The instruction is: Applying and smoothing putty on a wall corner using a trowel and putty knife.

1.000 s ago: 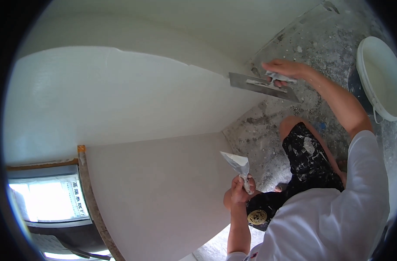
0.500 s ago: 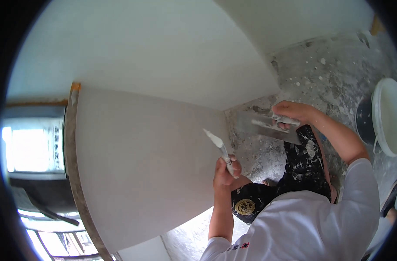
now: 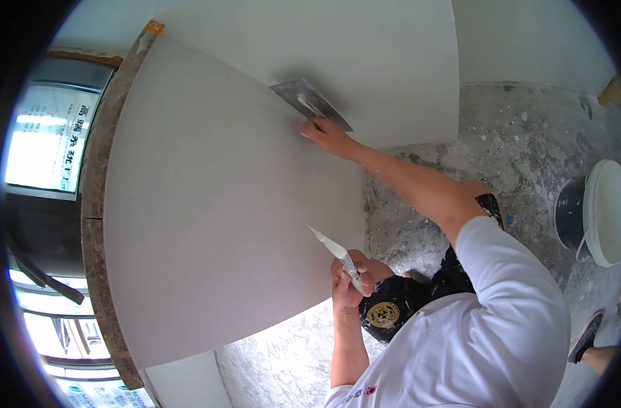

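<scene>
While the skim coat is spread, the catalogue runs left to right. Window, 9 o'clock: bright, beside a brown reveal edge. Grey plastered wall, centre: smooth. Left hand, 6 o'clock: fingers wrapped round the handle of a plaster-caked putty knife, blade up, clear of the wall. Right hand, 12 o'clock: fingers closed on the steel trowel, blade flat against the wall at the inside corner. White bucket, 3 o'clock, on the spattered floor. Advice: keep the blade shallow, pressure even, one long stroke. Against half a second ago: the trowel has risen from low near the floor to high on the wall.
</scene>
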`<state>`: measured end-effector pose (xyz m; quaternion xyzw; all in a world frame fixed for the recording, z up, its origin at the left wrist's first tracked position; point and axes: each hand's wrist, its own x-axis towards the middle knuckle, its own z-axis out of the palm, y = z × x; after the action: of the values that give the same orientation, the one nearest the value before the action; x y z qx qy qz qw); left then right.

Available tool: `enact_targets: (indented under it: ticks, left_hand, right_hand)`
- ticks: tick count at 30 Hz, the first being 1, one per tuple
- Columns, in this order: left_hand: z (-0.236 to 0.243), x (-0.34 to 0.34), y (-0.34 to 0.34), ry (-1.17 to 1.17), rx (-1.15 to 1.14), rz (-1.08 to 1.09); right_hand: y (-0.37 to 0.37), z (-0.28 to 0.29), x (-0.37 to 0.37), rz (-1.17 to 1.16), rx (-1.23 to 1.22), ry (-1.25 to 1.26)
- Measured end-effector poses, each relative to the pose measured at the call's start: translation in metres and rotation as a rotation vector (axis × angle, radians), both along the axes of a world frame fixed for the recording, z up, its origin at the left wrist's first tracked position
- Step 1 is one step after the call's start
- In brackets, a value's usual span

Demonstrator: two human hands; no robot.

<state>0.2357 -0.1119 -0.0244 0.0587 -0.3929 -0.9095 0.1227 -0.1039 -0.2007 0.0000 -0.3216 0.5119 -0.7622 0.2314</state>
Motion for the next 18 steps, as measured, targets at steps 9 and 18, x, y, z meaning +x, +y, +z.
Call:
enact_targets:
  ticks: [9, 18]
  left_hand:
    - [-0.006, 0.014, 0.003, -0.018, 0.062, 0.062]
    - [0.003, -0.001, 0.004, -0.018, -0.112, -0.030]
  right_hand:
    - [-0.017, 0.009, -0.016, -0.128, -0.117, -0.111]
    - [0.151, -0.018, -0.067, -0.220, -0.113, -0.166]
